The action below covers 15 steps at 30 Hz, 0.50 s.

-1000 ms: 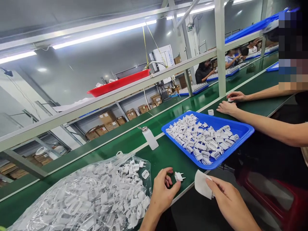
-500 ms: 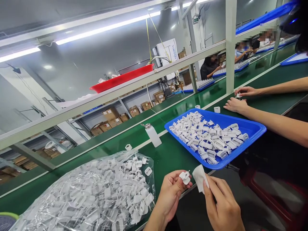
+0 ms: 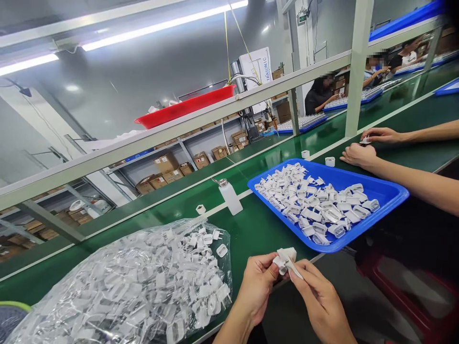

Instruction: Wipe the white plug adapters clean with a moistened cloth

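Near the bench's front edge, my left hand (image 3: 258,282) pinches a small white plug housing (image 3: 279,263). My right hand (image 3: 317,296) grips a folded white cloth (image 3: 289,255), which touches the housing and covers part of it. To the left of my hands lies a clear plastic bag (image 3: 143,282) full of white plug parts. Beyond my right hand is a blue tray (image 3: 390,191) holding many similar white pieces.
A white pump bottle (image 3: 230,197) stands on the green bench (image 3: 247,229) between bag and tray. Another person's hands (image 3: 362,155) work beyond the tray. A red tray (image 3: 186,107) rests on the overhead rail. Loose white pieces lie near the bottle and tray.
My right hand has brought the cloth left onto the housing, so the two now touch. The camera view has shifted slightly.
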Available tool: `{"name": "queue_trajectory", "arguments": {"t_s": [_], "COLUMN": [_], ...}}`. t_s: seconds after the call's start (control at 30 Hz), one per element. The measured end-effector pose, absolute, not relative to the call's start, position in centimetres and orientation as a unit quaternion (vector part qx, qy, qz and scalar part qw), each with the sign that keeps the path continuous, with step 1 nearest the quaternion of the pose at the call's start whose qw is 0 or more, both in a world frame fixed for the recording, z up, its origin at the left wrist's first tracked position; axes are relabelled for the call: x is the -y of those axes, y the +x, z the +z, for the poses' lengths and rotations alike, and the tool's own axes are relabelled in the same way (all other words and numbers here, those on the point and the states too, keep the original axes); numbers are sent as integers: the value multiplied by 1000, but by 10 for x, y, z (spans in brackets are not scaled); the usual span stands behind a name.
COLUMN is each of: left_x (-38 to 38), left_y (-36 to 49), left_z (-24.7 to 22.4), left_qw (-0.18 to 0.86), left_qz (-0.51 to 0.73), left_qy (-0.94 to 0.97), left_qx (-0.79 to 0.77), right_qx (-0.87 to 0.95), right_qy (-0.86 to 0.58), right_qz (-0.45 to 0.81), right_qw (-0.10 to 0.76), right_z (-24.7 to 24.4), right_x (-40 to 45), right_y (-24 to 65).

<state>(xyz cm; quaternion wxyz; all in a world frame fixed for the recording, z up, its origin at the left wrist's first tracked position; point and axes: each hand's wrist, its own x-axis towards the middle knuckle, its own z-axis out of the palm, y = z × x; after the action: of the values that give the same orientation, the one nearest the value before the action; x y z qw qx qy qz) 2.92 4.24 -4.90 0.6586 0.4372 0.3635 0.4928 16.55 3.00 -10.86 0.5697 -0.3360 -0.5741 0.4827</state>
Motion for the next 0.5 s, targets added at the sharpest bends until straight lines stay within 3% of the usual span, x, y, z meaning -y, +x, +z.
{"name": "queue_trajectory", "arguments": {"t_s": [0.2, 0.3, 0.4, 0.5], "left_x": [-41, -41, -41, -41], "left_y": [30, 30, 32, 33], "left_z": [-53, -52, -50, -50], "left_qw": [641, 635, 625, 617], "left_qz": [494, 489, 496, 501], "left_qy": [432, 451, 449, 431], "left_qx": [-397, -392, -402, -427], "right_qx": [304, 204, 201, 402], "right_qy": [-279, -247, -269, -338], "right_qz": [698, 748, 719, 545], "right_qw": [585, 582, 608, 653], "right_z": [-99, -94, -95, -103], "right_x": [-28, -28, -28, -28], "right_y": [158, 160, 167, 176]}}
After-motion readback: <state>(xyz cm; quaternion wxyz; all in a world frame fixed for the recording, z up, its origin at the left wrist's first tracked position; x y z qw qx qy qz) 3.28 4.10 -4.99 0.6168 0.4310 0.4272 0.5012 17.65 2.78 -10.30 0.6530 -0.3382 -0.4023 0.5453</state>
